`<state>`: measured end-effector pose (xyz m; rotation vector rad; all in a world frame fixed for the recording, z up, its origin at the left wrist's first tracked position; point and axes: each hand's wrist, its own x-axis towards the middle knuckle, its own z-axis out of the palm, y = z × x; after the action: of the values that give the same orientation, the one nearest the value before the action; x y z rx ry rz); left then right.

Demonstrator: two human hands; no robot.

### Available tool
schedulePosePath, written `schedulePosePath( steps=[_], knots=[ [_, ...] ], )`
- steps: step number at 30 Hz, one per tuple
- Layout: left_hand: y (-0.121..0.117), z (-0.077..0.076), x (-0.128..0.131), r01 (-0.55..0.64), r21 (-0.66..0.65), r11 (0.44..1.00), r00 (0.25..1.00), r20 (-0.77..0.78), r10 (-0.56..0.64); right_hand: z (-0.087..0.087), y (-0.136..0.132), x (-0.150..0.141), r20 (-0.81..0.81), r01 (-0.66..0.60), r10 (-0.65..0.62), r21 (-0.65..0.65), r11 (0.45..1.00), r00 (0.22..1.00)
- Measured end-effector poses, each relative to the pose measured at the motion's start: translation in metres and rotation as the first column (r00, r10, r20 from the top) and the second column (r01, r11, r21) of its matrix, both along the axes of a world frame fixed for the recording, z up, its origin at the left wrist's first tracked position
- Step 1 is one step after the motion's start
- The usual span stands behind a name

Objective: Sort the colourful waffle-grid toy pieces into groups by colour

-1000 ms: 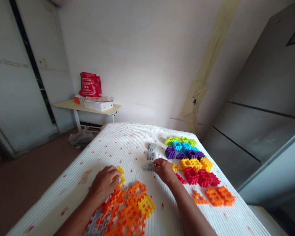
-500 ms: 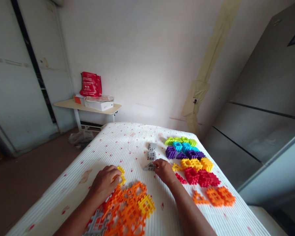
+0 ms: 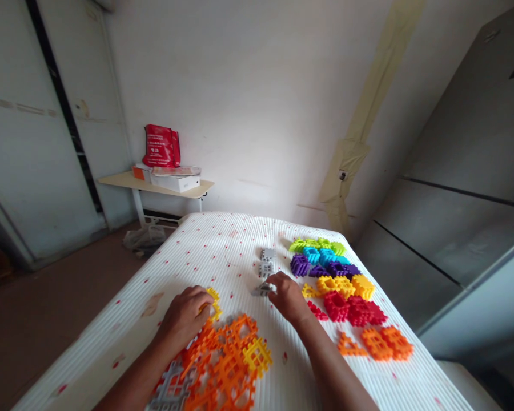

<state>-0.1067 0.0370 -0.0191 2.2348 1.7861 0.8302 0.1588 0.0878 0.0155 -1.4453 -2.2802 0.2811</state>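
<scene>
My left hand (image 3: 187,317) is closed over a yellow plastic interlocking block (image 3: 215,304), its fingers curled on the block's near side. Just below lies a loose pile of orange interlocking blocks (image 3: 229,365), with a yellow lattice block (image 3: 257,356) on its right side and grey blocks (image 3: 170,388) at its lower left, partly behind my forearm. My right hand (image 3: 289,298) is beside a small grey triangular block (image 3: 263,290), thumb and index finger apart. Beyond it stand two more grey groups, a lattice one (image 3: 266,269) and a solid-faced one (image 3: 267,254).
On the right, blocks stand in rows by colour: green (image 3: 317,245), light blue (image 3: 325,256), purple (image 3: 300,265), yellow (image 3: 363,286), red (image 3: 360,311) and orange (image 3: 377,344). A side table (image 3: 124,180) with boxes and a red bag (image 3: 161,146) stands at back left.
My right thumb and index finger have parted at the grey triangular block, which now lies on the cloth. My left hand stays on the yellow block. The view has shifted slightly.
</scene>
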Motion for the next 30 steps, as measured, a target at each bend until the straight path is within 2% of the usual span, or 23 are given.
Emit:
schedulePosePath(
  steps=[2,4,6,8,10,14,18,20,22,24,30],
  knots=[
    [0.001,-0.001,-0.001,-0.003,0.005,1.0,1.0,0.005,0.003,0.005,-0.008,-0.009,-0.065,-0.111,0.109,-0.023,0.994,0.992],
    [0.002,-0.002,-0.001,0.001,0.005,1.0,1.0,0.009,-0.001,0.008,-0.017,-0.02,-0.11,-0.257,0.247,-0.086,0.962,0.963],
    [0.002,-0.003,-0.001,0.008,0.003,1.0,1.0,0.013,-0.008,0.007,-0.024,-0.031,-0.105,-0.365,0.354,-0.129,0.922,0.929],
    [0.002,-0.002,-0.001,0.01,-0.003,1.0,1.0,0.019,-0.01,0.005,-0.028,-0.039,-0.045,-0.415,0.413,-0.146,0.898,0.91],
    [0.001,0.0,0.0,0.005,-0.01,1.0,1.0,0.025,-0.004,0.005,-0.03,-0.042,0.032,-0.424,0.438,-0.191,0.885,0.899],
    [-0.001,0.003,0.001,-0.004,-0.022,1.0,0.999,0.033,0.005,0.007,-0.031,-0.04,0.128,-0.35,0.404,-0.311,0.884,0.906],
    [-0.001,0.003,0.0,0.0,-0.02,1.0,1.0,0.03,0.001,0.005,-0.034,-0.045,0.125,-0.326,0.361,-0.235,0.916,0.924],
    [0.0,0.001,0.0,0.001,-0.016,1.0,1.0,0.027,-0.001,0.001,-0.034,-0.051,0.081,-0.396,0.414,-0.172,0.902,0.907],
    [0.001,0.0,-0.001,0.001,-0.009,1.0,1.0,0.024,-0.001,-0.003,-0.034,-0.059,0.052,-0.483,0.494,-0.14,0.864,0.868],
    [0.001,-0.002,-0.001,0.003,-0.002,1.0,1.0,0.022,-0.003,-0.006,-0.034,-0.066,0.063,-0.516,0.528,-0.142,0.845,0.847],
    [0.002,-0.004,-0.003,0.015,0.006,1.0,1.0,0.023,-0.016,-0.001,-0.031,-0.065,0.202,-0.452,0.492,-0.213,0.866,0.847]
  ],
)
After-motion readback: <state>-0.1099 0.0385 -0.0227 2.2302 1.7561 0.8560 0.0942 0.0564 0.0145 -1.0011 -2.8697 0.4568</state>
